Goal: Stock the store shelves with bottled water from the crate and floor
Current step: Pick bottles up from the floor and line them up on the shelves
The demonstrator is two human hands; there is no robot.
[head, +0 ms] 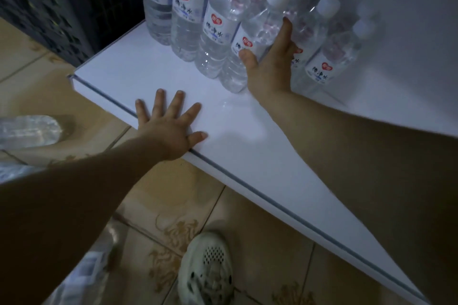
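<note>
Several clear water bottles with white caps and red-heart labels stand in rows on a white shelf (138,67). My right hand (271,62) is wrapped around the front bottle (250,39) of the row, thumb on its label and fingers behind it. The bottle stands on the shelf, touching its neighbours. My left hand (168,126) lies flat on the shelf's front edge with its fingers spread and holds nothing. A dark plastic crate (49,0) stands on the floor at the upper left, beside the shelf's end.
A plastic-wrapped pack of bottles (27,131) lies on the tiled floor at the left. More wrapped bottles (86,272) lie at the bottom left. My pale perforated shoe (205,267) stands on the tiles below the shelf edge (272,208).
</note>
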